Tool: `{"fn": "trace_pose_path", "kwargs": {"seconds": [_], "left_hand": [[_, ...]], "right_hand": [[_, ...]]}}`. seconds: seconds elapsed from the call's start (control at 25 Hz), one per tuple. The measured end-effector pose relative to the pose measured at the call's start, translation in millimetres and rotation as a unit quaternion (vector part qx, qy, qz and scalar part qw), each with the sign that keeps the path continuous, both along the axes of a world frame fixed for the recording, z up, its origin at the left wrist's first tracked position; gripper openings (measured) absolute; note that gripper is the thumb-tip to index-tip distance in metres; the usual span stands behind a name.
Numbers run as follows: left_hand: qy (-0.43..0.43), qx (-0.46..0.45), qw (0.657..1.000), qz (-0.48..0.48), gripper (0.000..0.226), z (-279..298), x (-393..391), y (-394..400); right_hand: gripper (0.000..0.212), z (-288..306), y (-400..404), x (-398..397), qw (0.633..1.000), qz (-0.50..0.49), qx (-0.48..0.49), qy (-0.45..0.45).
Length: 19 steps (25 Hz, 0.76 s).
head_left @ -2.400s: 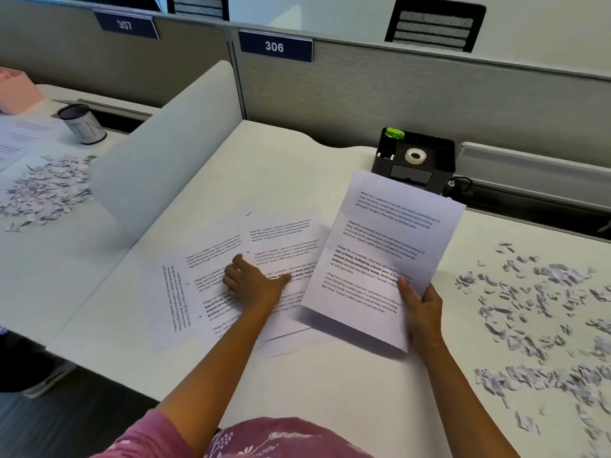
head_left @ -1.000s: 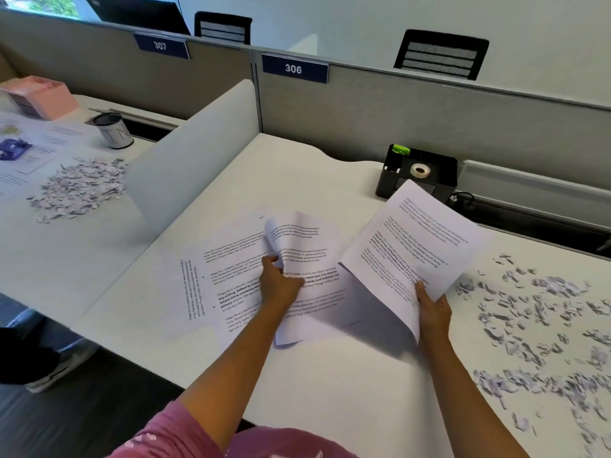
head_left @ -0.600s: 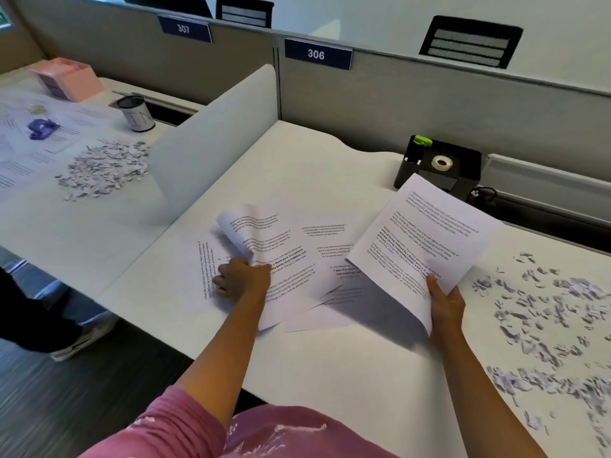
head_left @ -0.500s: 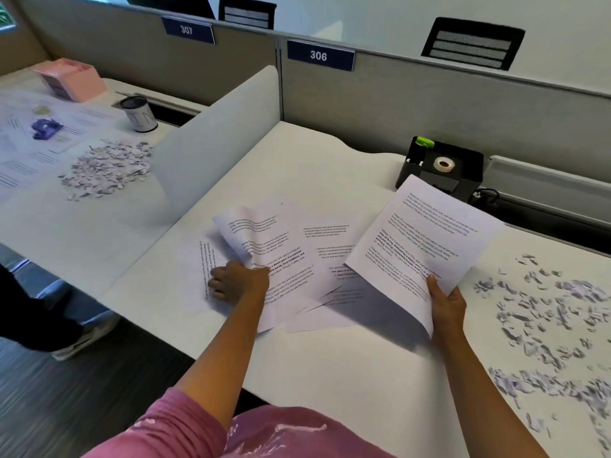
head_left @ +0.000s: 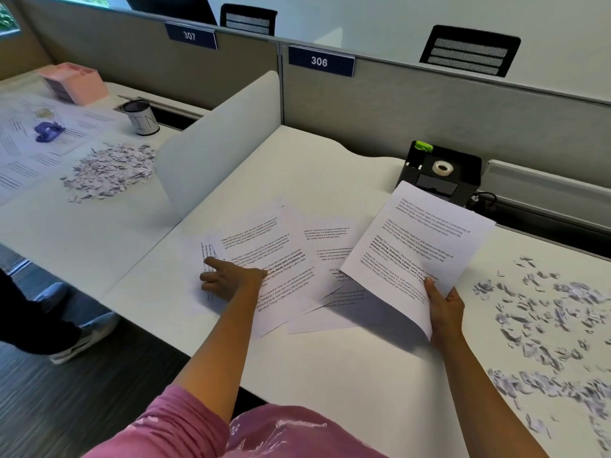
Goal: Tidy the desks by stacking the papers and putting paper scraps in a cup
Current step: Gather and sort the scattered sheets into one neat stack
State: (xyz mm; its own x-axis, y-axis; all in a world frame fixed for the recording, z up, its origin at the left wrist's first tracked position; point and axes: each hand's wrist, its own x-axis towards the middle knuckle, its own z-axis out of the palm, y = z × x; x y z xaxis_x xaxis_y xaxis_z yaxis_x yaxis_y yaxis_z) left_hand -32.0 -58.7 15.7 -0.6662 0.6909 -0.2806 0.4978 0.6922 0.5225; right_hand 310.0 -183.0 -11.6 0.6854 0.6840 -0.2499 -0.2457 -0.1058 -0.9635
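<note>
A person in a pink patterned top leans over a white worktop (head_left: 330, 368), both bare arms reaching forward. The right hand (head_left: 444, 307) pinches the lower edge of a held sheaf of printed papers (head_left: 416, 246), thumb on top and the other fingers hidden beneath, lifting it tilted above the surface. The left hand (head_left: 231, 279) rests flat on the loose sheets (head_left: 274, 259) that lie fanned and overlapping on the worktop, its grip spread, with the index finger extended toward the leftmost page; it clasps nothing.

To the right of the held papers, paper scraps (head_left: 542, 322) are scattered widely over the worktop, well apart from the sheets. Behind the papers, against the grey partition, stands a black desk organiser (head_left: 463, 170) with a roll of tape (head_left: 443, 167) and a green item on top.

A low white divider (head_left: 218, 140) separates this worktop from the neighbouring one on the left. There, a second heap of scraps (head_left: 109, 171) lies near a cup (head_left: 142, 119) standing upright, with more printed pages (head_left: 20, 150), a purple hole punch (head_left: 48, 131) and a pink box (head_left: 74, 81) further back. Blue signs on the partition read 306 and 307. At the far left edge, another person's shoe (head_left: 82, 335) shows on the dark floor.
</note>
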Motion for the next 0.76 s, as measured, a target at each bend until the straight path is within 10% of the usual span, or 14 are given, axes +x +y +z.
{"fn": "trace_pose_path", "kwargs": {"seconds": [0.64, 0.76], "left_hand": [[-0.148, -0.005, 0.989, 0.019, 0.118, 30.1, 3.5, -2.4], [-0.168, -0.006, 0.985, 0.032, 0.088, 27.5, -1.6, -2.0]], "right_hand": [[0.029, -1.5, -1.6, 0.6, 1.0, 0.011, 0.005, -0.007], [0.021, 0.9, -1.9, -0.4, 1.0, 0.014, 0.007, -0.01]]}}
